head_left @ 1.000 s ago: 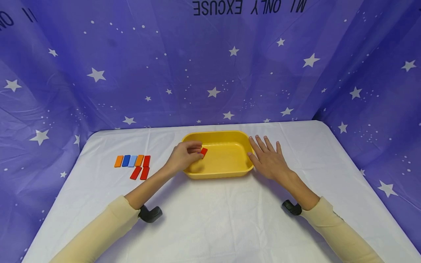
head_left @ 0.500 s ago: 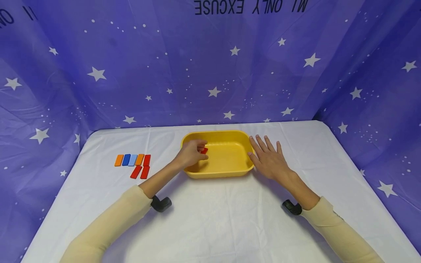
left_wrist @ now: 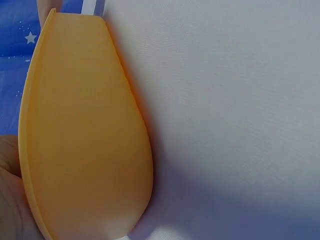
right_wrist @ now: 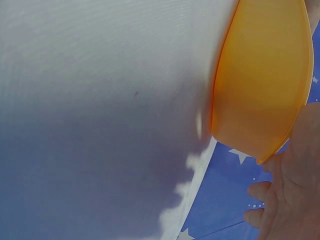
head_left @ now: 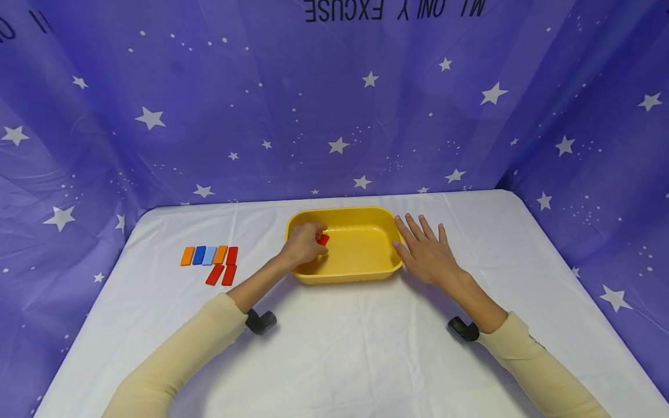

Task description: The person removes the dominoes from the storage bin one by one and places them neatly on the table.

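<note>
A yellow plastic basin [head_left: 360,274] stands at the middle of the table. Over its left rim reaches my left hand [head_left: 303,244], thumb and fingers spread about a small red tile [head_left: 324,240]. Part of that tile is hidden behind the fingers, and no firm pinch shows. My right hand [head_left: 428,252] lies with straight, spread fingers against the basin's right end. In the left wrist view, the basin's outer wall [left_wrist: 90,125] hides the fingertips and the tile. The right wrist view shows the right hand [right_wrist: 295,185] beside the basin's corner.
On the table's left lies a row of small tiles: orange [head_left: 187,256], dark blue [head_left: 199,255], light blue [head_left: 209,255], another orange and a red one [head_left: 232,255]. Two more red tiles [head_left: 229,275] lie below. A purple star-printed curtain [head_left: 340,116] surrounds the white-covered table [head_left: 345,348].
My left hand has moved a little right, farther over the basin, and its fingers have spread around the red tile. That tile stays nearly in place. My right hand has not moved.
</note>
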The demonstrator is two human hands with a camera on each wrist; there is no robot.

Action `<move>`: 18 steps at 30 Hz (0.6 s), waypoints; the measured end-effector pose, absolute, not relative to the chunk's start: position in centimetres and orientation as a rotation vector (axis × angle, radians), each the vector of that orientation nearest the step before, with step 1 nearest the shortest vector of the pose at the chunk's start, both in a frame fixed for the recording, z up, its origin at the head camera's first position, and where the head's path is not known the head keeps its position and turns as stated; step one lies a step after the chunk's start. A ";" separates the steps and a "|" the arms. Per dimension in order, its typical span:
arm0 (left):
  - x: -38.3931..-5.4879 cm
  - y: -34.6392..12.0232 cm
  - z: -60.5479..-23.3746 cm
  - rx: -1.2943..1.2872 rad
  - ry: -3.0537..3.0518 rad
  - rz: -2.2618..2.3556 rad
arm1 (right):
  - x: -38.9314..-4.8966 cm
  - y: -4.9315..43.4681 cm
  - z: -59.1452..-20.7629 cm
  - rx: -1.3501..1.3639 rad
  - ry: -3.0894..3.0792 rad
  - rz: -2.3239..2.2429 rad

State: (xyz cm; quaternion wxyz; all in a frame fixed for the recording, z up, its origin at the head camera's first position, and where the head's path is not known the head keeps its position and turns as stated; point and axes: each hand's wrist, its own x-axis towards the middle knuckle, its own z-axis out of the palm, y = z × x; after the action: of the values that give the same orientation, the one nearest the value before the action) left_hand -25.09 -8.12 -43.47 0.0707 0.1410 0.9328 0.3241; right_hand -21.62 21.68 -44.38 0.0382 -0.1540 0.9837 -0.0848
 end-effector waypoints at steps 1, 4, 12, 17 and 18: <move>-25.1 -8.1 -43.5 0.424 2.803 0.974 | -21.6 21.7 -44.4 -0.472 3.018 -0.257; -25.2 -8.0 -43.5 0.428 2.784 0.990 | -21.6 21.7 -44.3 -0.468 3.015 -0.265; -25.2 -8.1 -43.6 0.442 2.774 0.975 | -21.6 21.6 -44.4 -0.466 3.021 -0.269; -25.3 -8.0 -43.7 0.512 2.807 0.880 | -21.6 21.6 -44.4 -0.467 3.032 -0.271; -25.3 -8.0 -43.7 0.527 2.813 0.856 | -21.6 21.6 -44.4 -0.467 3.033 -0.274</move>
State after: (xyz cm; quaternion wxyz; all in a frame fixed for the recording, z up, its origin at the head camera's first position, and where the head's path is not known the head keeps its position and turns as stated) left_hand -25.28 -7.99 -43.73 0.0772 0.1759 0.9388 0.2858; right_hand -21.62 21.61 -44.37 0.0303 -0.1516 0.9840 -0.0888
